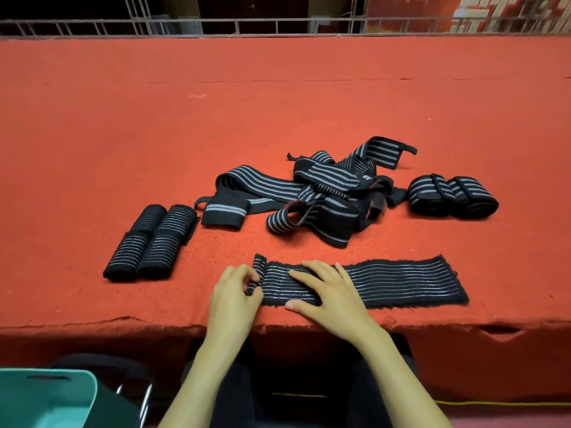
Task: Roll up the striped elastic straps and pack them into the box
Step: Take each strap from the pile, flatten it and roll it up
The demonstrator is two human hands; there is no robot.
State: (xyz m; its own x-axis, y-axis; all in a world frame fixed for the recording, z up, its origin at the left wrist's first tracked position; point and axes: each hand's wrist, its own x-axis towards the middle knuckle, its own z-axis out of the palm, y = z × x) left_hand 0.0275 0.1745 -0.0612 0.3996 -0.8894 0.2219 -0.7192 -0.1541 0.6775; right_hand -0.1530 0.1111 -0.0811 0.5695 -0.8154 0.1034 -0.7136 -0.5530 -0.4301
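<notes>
Grip of the left hand (234, 291): fingers and thumb curled, pinching the rolled end (258, 273) of a black strap (401, 284) with thin pale stripes; only a short first turn is wound. The right hand (327, 291) lies just beside it, palm down with fingers straight and spread, its grip open, pressing the flat strap against the worktop (216, 118). The strap runs flat from the rolled end rightward, parallel to the near edge of the worktop and close to it, its right end free and slightly frayed. The worktop is covered in red cloth, worn and torn along the near edge. To the left of the hands, apart from the strap, two rolled straps (151, 242) lie side by side, touching. Beyond the hands, near the middle of the worktop, a pile of loose straps (309, 193) with broader stripes lies tangled, several overlapping. To the right of the pile and just beside it sits a rolled pair (452, 196), the two rolls touching. A metal rail (278, 26) runs along the far edge of the worktop. A teal box (46, 400) stands at lower left, below the near edge of the worktop and beside the person's lap; its contents cannot be made out.
</notes>
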